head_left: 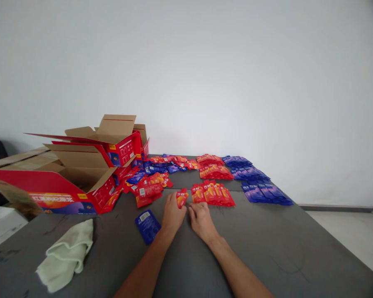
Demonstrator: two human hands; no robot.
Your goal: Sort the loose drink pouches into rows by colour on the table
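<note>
While both forearms reach forward over the desk, the scene reads outward from the red sachet pinched at its middle:

Left hand: the left hand lies palm down on the desk, its fingertips closed on the lower edge of a single red sachet.
Right hand: the right hand rests flat just right of the held sachet, fingers loosely together and curled, gripping nothing; its fingertips sit close under the near end of the front red row.
Held sachet: red with an orange picture, tilted slightly, touching the desk just left of the front red row.
Front red row: a row of overlapping red sachets lies immediately right of the held sachet.
Back red rows: two more rows of red sachets lie beyond the held sachet, towards the wall.
Blue rows: rows of blue sachets run well right of the held sachet, past the red rows.
Lone blue sachet: one blue sachet lies flat, label up, near and to the left of the held sachet, beside the left wrist.
Loose heap: a jumble of red and blue sachets spreads behind and left of the held sachet.
Cartons: open red cardboard cartons, flaps up, stand far left of the held sachet, behind the heap.
Cloth: a crumpled pale green cloth lies well left of the held sachet, at the near edge.
Wall: a plain white wall rises behind everything.
</note>
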